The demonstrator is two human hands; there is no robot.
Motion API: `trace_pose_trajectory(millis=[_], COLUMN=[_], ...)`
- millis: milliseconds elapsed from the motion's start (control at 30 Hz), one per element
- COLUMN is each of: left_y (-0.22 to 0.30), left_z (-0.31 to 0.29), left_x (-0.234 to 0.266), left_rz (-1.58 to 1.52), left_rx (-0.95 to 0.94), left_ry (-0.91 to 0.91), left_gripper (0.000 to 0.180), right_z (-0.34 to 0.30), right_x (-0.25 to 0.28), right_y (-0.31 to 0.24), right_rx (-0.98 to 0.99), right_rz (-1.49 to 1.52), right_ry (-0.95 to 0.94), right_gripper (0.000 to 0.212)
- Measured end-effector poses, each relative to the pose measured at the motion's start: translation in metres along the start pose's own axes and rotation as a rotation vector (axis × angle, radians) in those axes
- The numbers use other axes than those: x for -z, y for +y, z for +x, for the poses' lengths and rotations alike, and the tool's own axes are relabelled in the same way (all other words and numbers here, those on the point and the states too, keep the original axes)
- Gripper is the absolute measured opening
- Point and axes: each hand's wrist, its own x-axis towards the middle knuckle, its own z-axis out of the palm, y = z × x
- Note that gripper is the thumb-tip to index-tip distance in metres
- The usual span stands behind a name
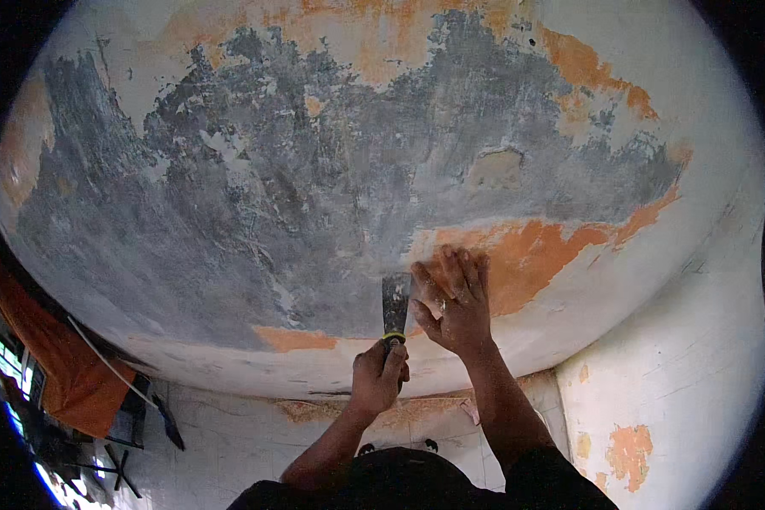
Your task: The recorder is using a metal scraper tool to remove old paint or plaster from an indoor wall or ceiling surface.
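My left hand [378, 374] is closed around the dark handle of a scraper [395, 304]. A yellow-green band sits where the handle meets the flat metal blade, and the blade points up against the ceiling [297, 195]. My right hand [452, 297] is spread flat on the ceiling just to the right of the blade, with its thumb side close to the blade's edge. It rests on a patch of orange paint [535, 255]. Most of the ceiling is bare grey, with white and orange paint left around the rim.
A white wall with orange chipped spots [680, 382] rises at the right. At the lower left hang an orange curtain [68, 357] and a bright window [8, 365]. A thin pale rod [110, 365] and a dark stand [119, 463] are nearby.
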Motion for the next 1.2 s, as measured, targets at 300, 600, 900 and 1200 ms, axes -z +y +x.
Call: trace_pose_trajectory(millis=[300,600,900,1200], left_y=[-0.043,0.078,0.059,0.024], left_z=[0.003,0.037,0.075,0.06], left_x=[-0.007,0.041,0.04,0.041], left_rz=[-0.021,0.623,1.077,1.165], left_rx=[0.093,-0.126,-0.849,-0.713], left_ry=[-0.094,0.036,0.623,0.415], left_gripper=[0.034,0.027,0.048,0.049], right_z=[-0.062,-0.053,-0.047,-0.041], right_x=[-0.006,0.005,0.018,0.021], right_y=[-0.054,-0.045,-0.079,-0.083], right_rx=[-0.693,-0.863,-1.053,-1.1], right_rz=[0.845,1.266,1.376,1.351], right_ry=[-0.197,-0.229,-0.163,-0.152], right_gripper=[0.031,0.025,0.027,0.033])
